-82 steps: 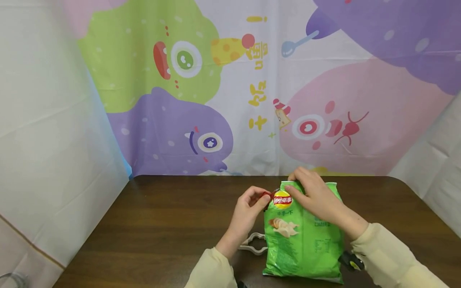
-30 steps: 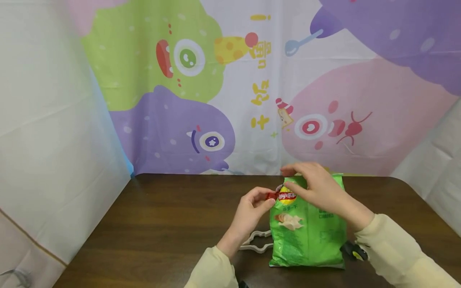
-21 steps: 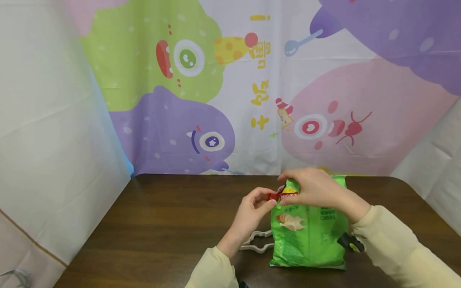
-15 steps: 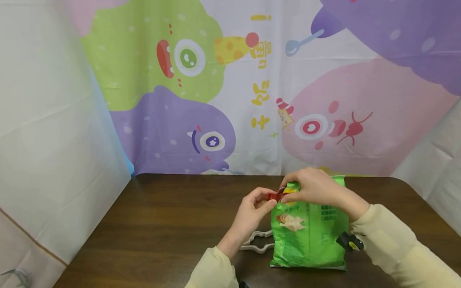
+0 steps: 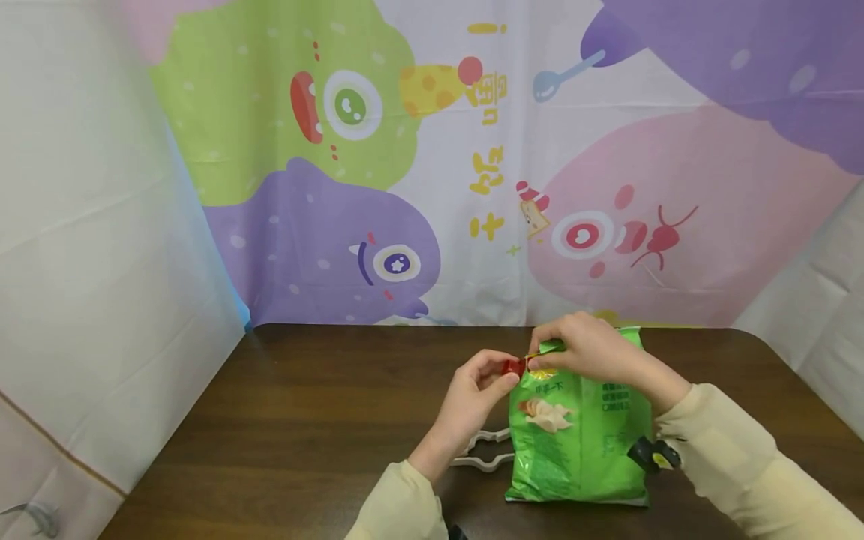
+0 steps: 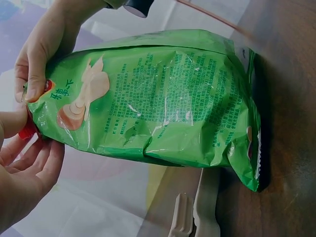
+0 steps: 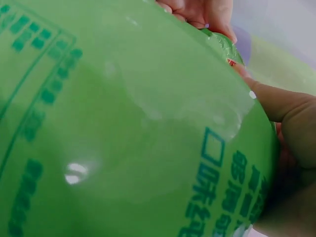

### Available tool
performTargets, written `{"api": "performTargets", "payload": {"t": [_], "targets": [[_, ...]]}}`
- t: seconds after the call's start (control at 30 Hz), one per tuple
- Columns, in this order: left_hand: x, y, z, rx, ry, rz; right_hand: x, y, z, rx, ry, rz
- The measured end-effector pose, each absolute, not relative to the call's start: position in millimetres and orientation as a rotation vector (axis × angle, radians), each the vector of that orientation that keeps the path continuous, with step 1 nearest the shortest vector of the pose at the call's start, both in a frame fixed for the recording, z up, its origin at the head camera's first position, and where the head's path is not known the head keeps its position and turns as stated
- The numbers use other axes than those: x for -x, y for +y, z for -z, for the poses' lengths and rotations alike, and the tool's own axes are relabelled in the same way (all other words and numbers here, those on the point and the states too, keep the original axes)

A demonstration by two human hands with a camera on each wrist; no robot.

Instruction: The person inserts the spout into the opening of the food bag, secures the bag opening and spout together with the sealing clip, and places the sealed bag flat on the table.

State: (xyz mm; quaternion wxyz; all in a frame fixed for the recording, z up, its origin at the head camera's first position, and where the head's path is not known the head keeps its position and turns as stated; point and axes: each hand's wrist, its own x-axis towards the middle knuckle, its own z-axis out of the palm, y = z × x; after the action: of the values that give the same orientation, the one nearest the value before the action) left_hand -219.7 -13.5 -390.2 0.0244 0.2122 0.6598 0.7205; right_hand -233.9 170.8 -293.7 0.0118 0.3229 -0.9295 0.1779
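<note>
A green Lay's potato chip bag [image 5: 580,442] stands upright on the table, its printed back panel facing me. My left hand [image 5: 469,397] pinches a small shiny red piece [image 5: 514,367] at the bag's upper left corner. Whether that piece belongs to the bag cannot be told. Close beside it, my right hand [image 5: 587,345] grips the bag's top edge, thumb in front and fingers behind. In the left wrist view the thumbs of both hands lie near each other at the bag's corner. The bag fills most of the right wrist view.
A whitish two-armed tool [image 5: 486,454], like tongs or a clip, lies on the brown wooden table [image 5: 324,420], partly behind the bag. A cartoon-printed cloth [image 5: 466,285] hangs behind the table. A black device [image 5: 653,454] sits at the right wrist.
My right hand has come down and leftward from the bag's top, its thumb now close to the left fingertips and covering the logo. The bag has shifted slightly right; the left hand keeps pinching.
</note>
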Motion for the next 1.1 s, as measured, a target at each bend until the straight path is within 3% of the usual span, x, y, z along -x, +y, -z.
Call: {"api": "performTargets", "payload": {"t": [1.1], "targets": [[225,-30,396,-0.543,2.187,-2.011,228,184,305,-0.833,-2.887,-0.689]]}}
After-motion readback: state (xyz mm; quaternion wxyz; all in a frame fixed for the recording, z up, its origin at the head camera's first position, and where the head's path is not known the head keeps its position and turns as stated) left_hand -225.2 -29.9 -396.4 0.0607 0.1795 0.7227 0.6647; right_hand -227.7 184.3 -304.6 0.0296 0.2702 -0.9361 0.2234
